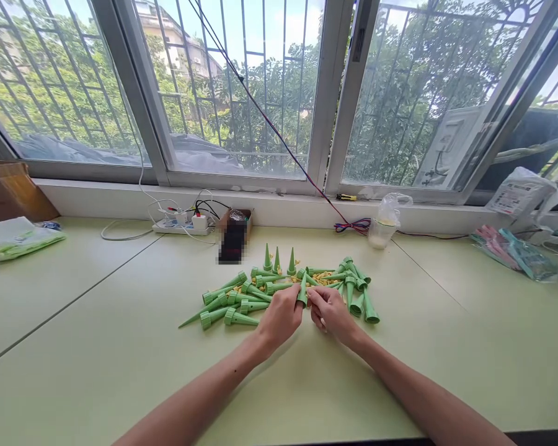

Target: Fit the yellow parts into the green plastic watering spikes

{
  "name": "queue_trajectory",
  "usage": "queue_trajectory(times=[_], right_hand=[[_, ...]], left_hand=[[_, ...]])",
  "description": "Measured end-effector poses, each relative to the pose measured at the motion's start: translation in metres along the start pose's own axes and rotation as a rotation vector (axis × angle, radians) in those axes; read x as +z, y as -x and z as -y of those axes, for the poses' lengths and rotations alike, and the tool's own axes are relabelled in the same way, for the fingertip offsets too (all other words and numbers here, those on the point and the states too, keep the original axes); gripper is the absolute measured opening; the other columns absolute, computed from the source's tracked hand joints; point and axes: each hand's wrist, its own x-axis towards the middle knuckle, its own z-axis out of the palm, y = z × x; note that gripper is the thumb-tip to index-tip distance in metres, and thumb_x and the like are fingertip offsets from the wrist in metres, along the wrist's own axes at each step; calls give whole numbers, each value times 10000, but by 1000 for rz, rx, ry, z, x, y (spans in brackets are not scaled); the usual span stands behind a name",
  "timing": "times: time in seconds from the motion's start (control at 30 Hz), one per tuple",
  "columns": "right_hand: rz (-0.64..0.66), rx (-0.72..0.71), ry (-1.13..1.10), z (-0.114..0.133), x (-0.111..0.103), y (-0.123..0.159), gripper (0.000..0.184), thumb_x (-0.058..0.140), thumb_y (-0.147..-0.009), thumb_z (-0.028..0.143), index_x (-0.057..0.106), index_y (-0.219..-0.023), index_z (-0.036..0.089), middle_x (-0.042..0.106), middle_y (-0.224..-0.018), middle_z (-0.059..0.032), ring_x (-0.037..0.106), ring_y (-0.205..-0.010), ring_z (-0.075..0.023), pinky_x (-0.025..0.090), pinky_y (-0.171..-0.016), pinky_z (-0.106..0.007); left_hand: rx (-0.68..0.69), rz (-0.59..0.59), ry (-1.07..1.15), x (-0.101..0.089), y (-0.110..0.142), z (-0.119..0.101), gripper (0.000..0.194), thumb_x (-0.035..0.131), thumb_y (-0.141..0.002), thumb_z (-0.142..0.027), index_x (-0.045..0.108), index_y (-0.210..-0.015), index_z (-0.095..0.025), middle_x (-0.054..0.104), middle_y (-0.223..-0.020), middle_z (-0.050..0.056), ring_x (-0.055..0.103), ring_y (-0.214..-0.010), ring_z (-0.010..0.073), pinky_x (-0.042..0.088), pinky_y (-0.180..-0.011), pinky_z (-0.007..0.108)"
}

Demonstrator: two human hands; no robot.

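Observation:
My left hand [283, 314] is closed around a green plastic watering spike [303, 291], held with its tip up and its wide end down. My right hand [330, 310] is beside it, thumb and fingers pinched together against the spike's lower side. What the pinch holds is too small to make out. Left of my hands lies a pile of green spikes with ribbed caps [235, 298]. To the right are more green spikes [371, 308], some showing open wide ends. Small yellow pieces [323, 277] are scattered between the piles. Behind them, three spikes [291, 261] stand upright.
The pale green table [121, 371] runs to a windowsill. At the back are a power strip [183, 227] with cables, a small box [242, 223], and a plastic cup with a bag [384, 223]. Packaged items [516, 251] lie right, a white-green pack [21, 238] left.

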Motion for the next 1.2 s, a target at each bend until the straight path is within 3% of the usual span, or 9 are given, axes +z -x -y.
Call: queue_trajectory(times=[0.5,0.93,1.07,1.2], right_hand=[[-67,-26,79,2,0,0,383,504,-907,449,483,-620,196,400,-332,80,317,-262,-68,234,-319,-203],[-77,-29,99,2,1,0,386,499,-911,449,478,-617,201,405,-336,77,324,-263,-76,230,-313,-212],[-77,2,42,1,1,-2,387,514,-893,444,467,-596,200,393,-329,79,322,-256,-72,229,-297,-205],[-74,68,-137,-1,0,-5,391,566,-833,438,413,-550,215,298,-341,103,328,-258,-77,239,-266,-201]], left_hand=[[-15,28,33,1,0,-2,186,397,-835,-60,539,-832,-179,628,-758,52,577,-699,184,412,-660,271],[-26,33,42,0,0,-3,178,396,-835,-74,539,-818,-178,622,-744,44,557,-671,177,415,-649,269],[-13,25,58,0,-1,-4,196,407,-847,-94,590,-860,-165,648,-753,52,578,-672,181,437,-662,279],[-7,-9,122,0,-2,-6,274,445,-855,-123,642,-1043,-156,697,-848,72,622,-728,182,471,-721,284]])
